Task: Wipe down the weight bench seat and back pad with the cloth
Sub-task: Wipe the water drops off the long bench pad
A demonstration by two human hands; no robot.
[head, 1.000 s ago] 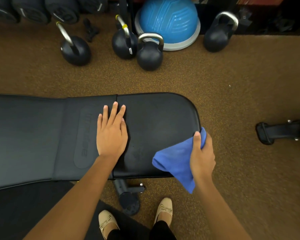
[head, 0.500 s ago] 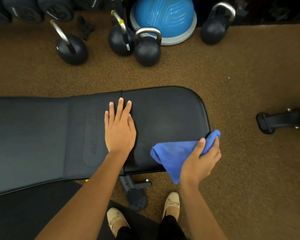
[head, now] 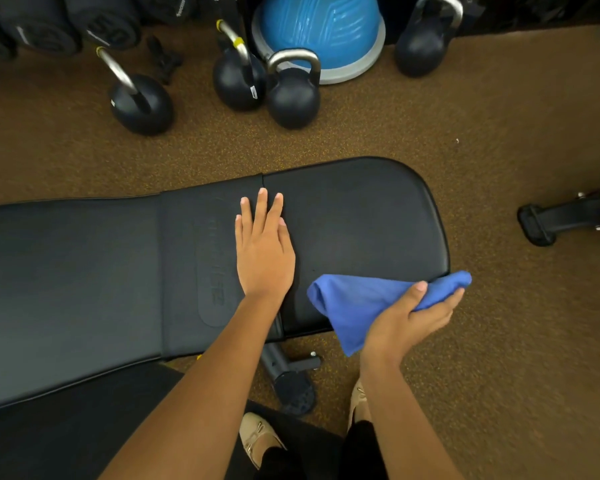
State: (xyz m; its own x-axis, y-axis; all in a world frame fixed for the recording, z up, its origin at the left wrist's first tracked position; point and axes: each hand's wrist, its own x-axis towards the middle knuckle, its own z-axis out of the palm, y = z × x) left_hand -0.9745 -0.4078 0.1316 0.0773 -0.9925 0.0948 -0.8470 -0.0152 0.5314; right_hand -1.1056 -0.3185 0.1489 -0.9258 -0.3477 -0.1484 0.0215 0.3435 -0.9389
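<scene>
The bench (head: 361, 220) runs black and flat across the floor in front of the person, seat to the right, long back pad (head: 66, 289) off to the left. Closest in, two beige flat shoes (head: 257, 438) planted on the brown floor (head: 499, 375), with a bench foot (head: 293, 393) just beside them. Right hand (head: 406, 323) is at the near right corner of the seat, fingers and thumb closed round a bunched blue cloth (head: 357, 306); the cloth's loose end drapes over the seat's near edge. Left hand (head: 264, 251) lies flat, palm down, fingers straight and together, gripping nothing, right at the seam between seat and back pad. Beyond the bench, three black kettlebells (head: 293, 98) stand on the floor, a blue balance dome (head: 319, 26) behind them, and a fourth kettlebell (head: 423, 46) farther right.
</scene>
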